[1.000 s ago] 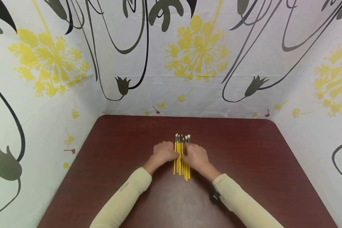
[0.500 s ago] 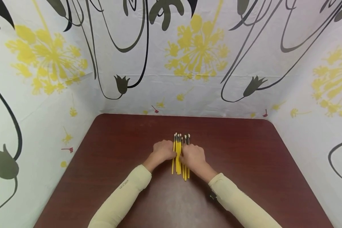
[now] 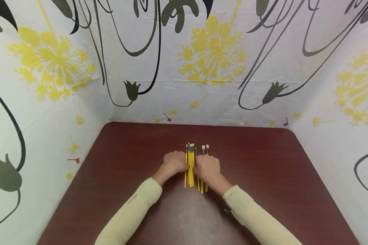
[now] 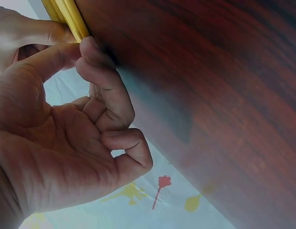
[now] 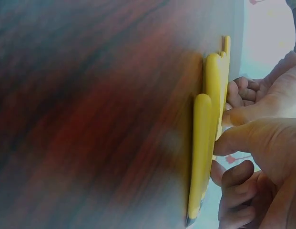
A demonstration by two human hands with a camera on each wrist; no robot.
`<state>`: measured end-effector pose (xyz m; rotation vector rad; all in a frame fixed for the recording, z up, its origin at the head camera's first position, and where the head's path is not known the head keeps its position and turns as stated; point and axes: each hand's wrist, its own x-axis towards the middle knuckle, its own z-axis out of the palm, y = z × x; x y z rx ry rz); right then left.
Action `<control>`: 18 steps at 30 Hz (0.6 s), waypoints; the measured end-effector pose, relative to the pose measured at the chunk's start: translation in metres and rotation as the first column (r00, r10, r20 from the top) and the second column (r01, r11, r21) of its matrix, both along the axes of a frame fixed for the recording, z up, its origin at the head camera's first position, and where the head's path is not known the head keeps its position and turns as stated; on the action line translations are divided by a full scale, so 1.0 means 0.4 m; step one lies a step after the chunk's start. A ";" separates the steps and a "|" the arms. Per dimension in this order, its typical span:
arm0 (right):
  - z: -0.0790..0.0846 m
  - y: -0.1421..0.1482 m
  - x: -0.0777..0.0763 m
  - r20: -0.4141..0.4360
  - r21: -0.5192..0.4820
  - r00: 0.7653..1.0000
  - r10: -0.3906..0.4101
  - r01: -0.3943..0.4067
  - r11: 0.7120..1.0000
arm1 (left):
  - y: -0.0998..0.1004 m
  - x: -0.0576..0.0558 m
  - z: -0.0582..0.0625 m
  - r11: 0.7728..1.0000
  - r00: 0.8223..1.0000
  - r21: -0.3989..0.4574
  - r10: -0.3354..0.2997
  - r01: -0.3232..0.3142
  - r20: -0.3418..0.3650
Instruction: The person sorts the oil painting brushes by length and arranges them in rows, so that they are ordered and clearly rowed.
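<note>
Several yellow-handled paintbrushes lie side by side on the table, dark ferrules and pale bristles pointing away, in two groups with a narrow gap. My left hand [image 3: 174, 162] is at the left group of paintbrushes [image 3: 191, 177]; in the left wrist view its thumb and curled index finger pinch yellow handles [image 4: 74, 19]. My right hand [image 3: 208, 168] covers the middle of the right group of paintbrushes [image 3: 202, 185]. In the right wrist view its thumb and curled fingers are at the yellow handles [image 5: 201, 148], which lie flat; the exact contact is partly hidden.
The dark red wooden table [image 3: 135, 143] has rounded far corners. Behind it and at both sides hangs a white cloth [image 3: 171, 68] with yellow, grey and black flower prints.
The right group of paintbrushes has shifted slightly right and spread, widening the gap to the left group. My right hand has moved a little left; the left hand has barely moved.
</note>
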<state>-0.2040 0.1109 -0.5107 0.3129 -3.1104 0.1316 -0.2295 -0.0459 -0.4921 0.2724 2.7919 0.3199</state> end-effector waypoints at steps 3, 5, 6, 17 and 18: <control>-0.001 0.000 0.000 -0.002 -0.005 1.000 -0.009 0.009 1.000 | 0.003 0.002 -0.001 1.000 1.000 -0.006 0.006 -0.006 -0.003; -0.001 0.000 0.000 -0.009 -0.008 1.000 -0.017 0.017 1.000 | 0.006 0.003 0.000 1.000 1.000 -0.016 0.011 -0.011 -0.007; 0.000 0.000 0.000 -0.012 -0.010 1.000 -0.022 0.021 1.000 | 0.008 0.004 0.000 1.000 1.000 -0.019 0.015 -0.015 -0.010; 0.000 -0.008 0.004 0.002 -0.056 0.997 -0.076 0.076 0.996 | 0.013 0.012 -0.009 1.000 0.997 -0.007 0.009 -0.009 -0.073; 0.000 -0.008 0.003 0.005 -0.056 0.997 -0.083 0.083 0.995 | 0.012 0.013 -0.010 1.000 0.997 -0.002 0.012 -0.012 -0.082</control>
